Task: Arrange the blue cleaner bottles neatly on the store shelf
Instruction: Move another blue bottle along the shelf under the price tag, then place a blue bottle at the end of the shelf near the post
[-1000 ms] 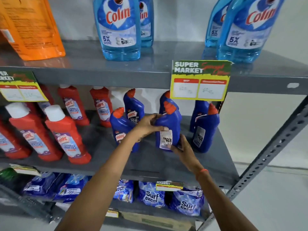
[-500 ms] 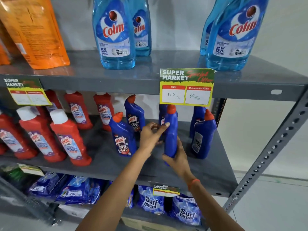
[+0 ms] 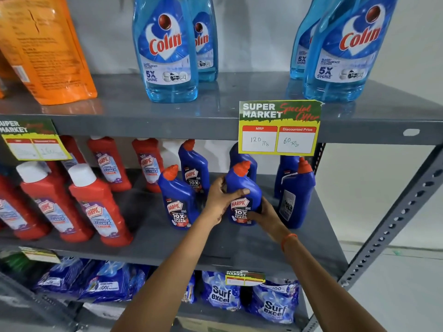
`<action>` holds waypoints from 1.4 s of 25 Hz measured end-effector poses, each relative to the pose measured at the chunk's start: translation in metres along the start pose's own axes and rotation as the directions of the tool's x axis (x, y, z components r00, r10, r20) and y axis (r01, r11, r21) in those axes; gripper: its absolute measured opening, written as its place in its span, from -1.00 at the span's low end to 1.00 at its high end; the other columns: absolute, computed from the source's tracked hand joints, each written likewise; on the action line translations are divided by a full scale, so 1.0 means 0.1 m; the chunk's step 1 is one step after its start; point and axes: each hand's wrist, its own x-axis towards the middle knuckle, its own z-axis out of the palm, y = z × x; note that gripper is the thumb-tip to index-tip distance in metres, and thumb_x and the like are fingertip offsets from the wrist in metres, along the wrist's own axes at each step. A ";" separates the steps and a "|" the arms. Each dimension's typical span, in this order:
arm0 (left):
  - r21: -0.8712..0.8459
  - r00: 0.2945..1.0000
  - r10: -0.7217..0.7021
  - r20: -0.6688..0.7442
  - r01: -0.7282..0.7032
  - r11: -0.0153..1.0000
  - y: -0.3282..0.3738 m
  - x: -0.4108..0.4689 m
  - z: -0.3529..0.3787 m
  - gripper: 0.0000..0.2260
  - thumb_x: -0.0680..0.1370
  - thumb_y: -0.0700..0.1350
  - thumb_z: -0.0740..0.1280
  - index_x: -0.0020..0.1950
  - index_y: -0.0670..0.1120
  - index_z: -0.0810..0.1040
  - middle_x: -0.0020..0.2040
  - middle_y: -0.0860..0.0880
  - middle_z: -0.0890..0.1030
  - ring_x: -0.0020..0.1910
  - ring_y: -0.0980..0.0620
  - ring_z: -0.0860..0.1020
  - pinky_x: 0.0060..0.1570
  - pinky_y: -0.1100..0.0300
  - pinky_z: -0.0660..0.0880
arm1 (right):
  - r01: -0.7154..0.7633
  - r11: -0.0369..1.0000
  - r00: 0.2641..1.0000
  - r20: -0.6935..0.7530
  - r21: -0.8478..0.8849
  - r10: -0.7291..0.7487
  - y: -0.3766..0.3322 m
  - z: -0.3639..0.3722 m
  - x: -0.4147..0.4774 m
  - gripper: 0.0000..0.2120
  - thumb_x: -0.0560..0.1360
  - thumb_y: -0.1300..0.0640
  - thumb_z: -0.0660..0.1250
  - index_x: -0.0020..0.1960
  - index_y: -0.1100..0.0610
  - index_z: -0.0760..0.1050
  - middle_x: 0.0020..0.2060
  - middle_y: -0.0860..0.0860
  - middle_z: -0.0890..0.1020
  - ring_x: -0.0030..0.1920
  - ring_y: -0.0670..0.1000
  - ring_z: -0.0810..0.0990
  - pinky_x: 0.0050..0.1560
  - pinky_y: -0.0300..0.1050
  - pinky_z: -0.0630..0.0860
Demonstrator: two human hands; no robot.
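Note:
Both hands hold one dark blue Harpic bottle with an orange cap, upright on the grey middle shelf, label facing me. My left hand wraps its left side and front. My right hand grips its lower right. A second blue bottle stands just left, label forward. A third stands behind that one. A fourth stands at the right with its back label showing. Other blue bottles at the back are partly hidden.
Red Harpic bottles fill the left of the same shelf. A yellow price card hangs from the shelf above, which carries light blue Colin bottles and an orange pouch. Surf Excel packs lie below. A slanted shelf post stands right.
The held bottle has been turned from back label, through side-on, to front label facing me, and stands lower on the shelf. Both hands stayed on it.

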 end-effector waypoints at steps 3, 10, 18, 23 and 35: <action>0.025 0.996 0.010 -0.086 -0.008 1.000 -0.11 0.01 -0.02 -0.60 0.28 -0.19 0.57 0.03 -0.02 0.51 -0.04 -0.04 0.67 -0.07 0.01 0.65 -0.19 0.29 0.58 | -0.039 0.999 0.999 -0.030 -0.037 0.038 0.06 0.07 0.09 -0.50 0.37 0.53 0.29 0.19 0.12 0.38 0.20 0.31 0.54 0.05 0.10 0.57 -0.07 -0.22 0.59; 0.397 0.972 0.176 -0.155 -0.102 0.912 0.01 -0.20 0.13 -0.23 0.33 0.09 0.49 0.42 -0.15 0.25 0.38 -0.21 0.42 0.38 -0.09 0.38 0.37 0.00 0.35 | 0.100 0.953 0.919 -0.342 -0.285 -0.199 -0.08 0.12 -0.15 -0.56 0.41 0.45 0.22 0.26 0.20 0.38 0.18 0.18 0.54 0.21 0.13 0.52 0.22 -0.06 0.51; 0.476 0.876 0.356 0.326 -0.477 0.739 0.11 -0.16 0.98 -0.56 0.55 -0.13 0.30 0.41 -0.11 0.32 0.34 -0.14 0.48 0.32 -0.05 0.45 0.30 0.09 0.41 | -0.091 0.984 0.631 -0.774 -0.153 -0.062 0.08 -0.36 -0.37 -0.34 0.38 0.24 0.46 0.39 0.22 0.23 0.32 0.24 0.38 0.36 0.20 0.34 0.38 0.07 0.32; 0.526 0.915 -0.008 0.404 -0.226 0.820 -0.01 0.29 1.12 -0.34 0.43 -0.23 0.45 0.45 -0.19 0.23 0.38 -0.22 0.40 0.36 -0.14 0.38 0.35 0.08 0.31 | -0.087 0.996 0.778 -0.626 -0.006 0.064 0.16 -0.57 -0.34 -0.62 0.42 0.21 0.42 0.16 0.20 0.36 -0.05 0.16 0.54 -0.06 0.18 0.53 -0.14 -0.07 0.45; 0.365 0.992 0.124 -0.027 -0.105 0.925 0.01 0.20 1.31 -0.42 0.16 0.27 0.52 -0.07 -0.04 0.37 -0.21 0.08 0.57 -0.19 -0.03 0.59 -0.21 0.08 0.54 | -0.046 0.924 0.884 -0.447 -0.380 -0.140 -0.02 -0.78 -0.49 -0.08 0.33 0.21 0.51 0.49 0.19 -0.01 0.38 0.21 0.32 0.36 0.14 0.33 0.36 0.10 0.33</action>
